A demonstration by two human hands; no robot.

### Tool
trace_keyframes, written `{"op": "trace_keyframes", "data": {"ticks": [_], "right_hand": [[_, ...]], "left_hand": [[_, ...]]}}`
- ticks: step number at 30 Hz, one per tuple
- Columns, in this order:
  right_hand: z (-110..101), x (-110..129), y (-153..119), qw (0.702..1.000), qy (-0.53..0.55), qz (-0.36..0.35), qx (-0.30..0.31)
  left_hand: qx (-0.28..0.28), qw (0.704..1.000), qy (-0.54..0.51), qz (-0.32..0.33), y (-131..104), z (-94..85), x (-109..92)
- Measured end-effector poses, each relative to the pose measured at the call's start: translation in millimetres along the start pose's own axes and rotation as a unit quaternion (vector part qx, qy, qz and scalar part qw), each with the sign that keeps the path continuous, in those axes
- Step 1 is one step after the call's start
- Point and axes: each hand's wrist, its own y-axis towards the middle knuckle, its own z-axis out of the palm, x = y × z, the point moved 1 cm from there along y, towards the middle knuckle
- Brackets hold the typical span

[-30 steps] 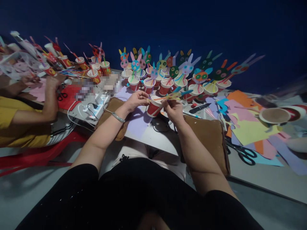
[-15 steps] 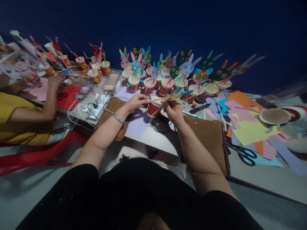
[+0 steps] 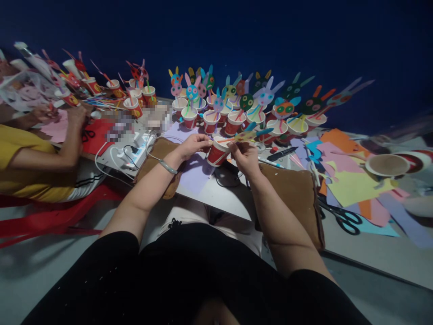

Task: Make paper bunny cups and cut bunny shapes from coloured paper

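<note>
A red paper cup with a white rim hangs tilted between my hands above the table's front edge. The fingertips of my left hand pinch its left side near the rim. On the other side, my right hand has thumb and fingers closed at the cup's right rim. An orange straw lies across the cup's mouth, and a yellow paper head with blue ears sticks out above my right hand. Just behind stand several cups with colourful paper animal heads on straws.
Brown cushions flank the lap. Black scissors, coloured paper scraps and a large cup lie right. A power strip with cables is at left, beside a person in a yellow shirt.
My hands and the cup have hardly moved. At the left, the person in yellow has shifted slightly.
</note>
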Motion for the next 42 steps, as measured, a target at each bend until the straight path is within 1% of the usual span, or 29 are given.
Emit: {"op": "trace_keyframes", "data": {"ticks": [8, 15, 18, 24, 29, 34, 38, 42], "right_hand": [[-1.9, -4.1, 1.2, 1.0, -0.006, 0.003, -0.001], [-3.6, -9.6, 1.9, 1.0, -0.014, 0.004, -0.006], [-3.1, -11.1, 2.0, 1.0, 0.0, 0.004, -0.008], [-2.1, -12.8, 2.2, 1.0, 0.012, 0.01, -0.009], [-1.2, -10.2, 1.8, 1.0, 0.012, 0.013, -0.009], [-1.4, -8.1, 1.3, 1.0, 0.014, 0.011, -0.008], [-3.4, -9.4, 1.6, 1.0, 0.01, 0.004, -0.016], [-4.0, -11.4, 2.4, 0.999, 0.025, 0.002, -0.03]], "left_hand": [[0.0, 1.0, -0.004, -0.006, 2.1, -2.4, 1.8], [-0.004, 0.999, -0.019, -0.037, 5.8, -3.2, 0.0], [-0.002, 0.999, -0.022, -0.031, 5.3, -2.8, 0.7], [0.014, 1.0, -0.016, 0.013, 3.2, -3.0, 4.3], [0.023, 0.999, -0.012, 0.018, 3.9, -0.3, 4.7], [0.008, 1.0, -0.008, 0.019, 3.7, 2.1, 4.7], [0.003, 1.0, -0.008, 0.019, 4.5, 0.5, 5.9], [0.012, 1.0, -0.009, 0.015, 7.6, -1.1, 7.1]]}}
